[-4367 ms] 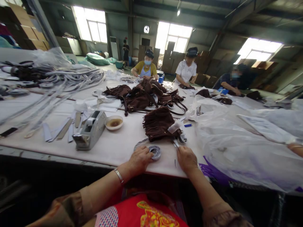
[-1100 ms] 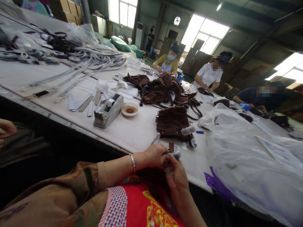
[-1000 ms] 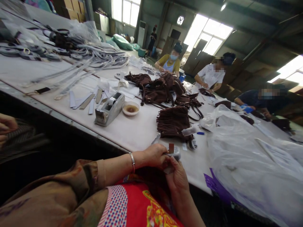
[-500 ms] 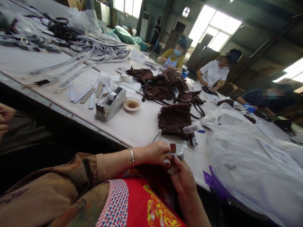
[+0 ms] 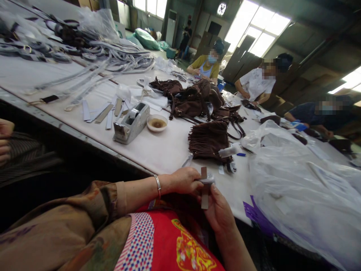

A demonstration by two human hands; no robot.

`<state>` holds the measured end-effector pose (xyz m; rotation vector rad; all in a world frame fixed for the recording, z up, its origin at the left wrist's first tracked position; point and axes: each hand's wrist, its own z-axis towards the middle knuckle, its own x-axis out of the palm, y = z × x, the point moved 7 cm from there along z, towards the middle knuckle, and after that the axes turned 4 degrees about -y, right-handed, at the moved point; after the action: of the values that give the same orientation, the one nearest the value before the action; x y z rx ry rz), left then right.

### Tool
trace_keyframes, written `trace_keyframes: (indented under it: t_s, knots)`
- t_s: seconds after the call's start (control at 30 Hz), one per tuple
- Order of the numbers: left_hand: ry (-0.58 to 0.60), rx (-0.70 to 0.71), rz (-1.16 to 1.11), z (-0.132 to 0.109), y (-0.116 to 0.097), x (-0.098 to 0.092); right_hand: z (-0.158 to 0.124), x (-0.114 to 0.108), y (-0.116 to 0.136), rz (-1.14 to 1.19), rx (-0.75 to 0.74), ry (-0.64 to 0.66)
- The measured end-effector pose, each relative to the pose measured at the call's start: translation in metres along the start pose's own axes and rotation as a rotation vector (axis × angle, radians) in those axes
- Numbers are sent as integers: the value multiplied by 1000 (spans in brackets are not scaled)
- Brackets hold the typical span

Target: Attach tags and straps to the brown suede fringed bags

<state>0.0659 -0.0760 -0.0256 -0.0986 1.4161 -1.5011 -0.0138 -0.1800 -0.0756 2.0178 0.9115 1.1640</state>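
Note:
My left hand (image 5: 184,181), with a silver bangle at the wrist, is closed on one end of a small whitish plastic-wrapped bundle (image 5: 209,179). A flat grey-brown strip (image 5: 205,199) stands upright across this bundle, its lower end by my right palm. My right hand (image 5: 219,210) is closed round the bundle's other side, thumb up against it. The fingers partly hide how strip and bundle are joined. Just beyond, a dark brown fringed bag (image 5: 208,141) lies on the white table (image 5: 175,150), with a wrapped strap roll (image 5: 231,167) at its lower corner.
A tape dispenser (image 5: 131,124) and a bowl of brownish liquid (image 5: 157,123) stand left of the bag, near loose strips (image 5: 103,113). More brown bags (image 5: 197,99) and wrapped straps (image 5: 113,56) lie behind. A large plastic bag (image 5: 293,188) covers the right. Co-workers (image 5: 258,82) sit opposite.
The strip has turned and now shows its long grey-brown length upright across the bundle; before, only a short reddish-brown piece showed above it. Both hands stay close to the same spot.

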Motion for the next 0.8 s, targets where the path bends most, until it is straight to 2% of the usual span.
trace_keyframes:
  t_s: [0.1, 0.2, 0.3, 0.4, 0.5, 0.6, 0.73, 0.8]
  knots:
    - [-12, -98, -65, 2, 14, -3, -10, -4, 4, -140, -60, 39]
    - [-2, -175, -106, 7, 26, -9, -20, -13, 6, -379, -169, 63]
    - [55, -208, -116, 12, 32, -11, -25, -14, 23, -760, -475, 63]
    - [137, -206, -125, 14, 30, -7, -28, 0, 45, -1073, -823, 77]
    - [220, -158, -134, 11, 23, 2, -23, 16, 63, -1229, -976, 115]
    - [247, -51, -117, 8, 13, 8, -11, 23, 73, -1239, -957, 97]
    - [223, 36, -84, 5, 8, 5, 6, 19, 63, -1101, -702, 100]
    - [132, 4, -159, 5, 9, -4, 8, 20, 56, -1074, -642, 106]
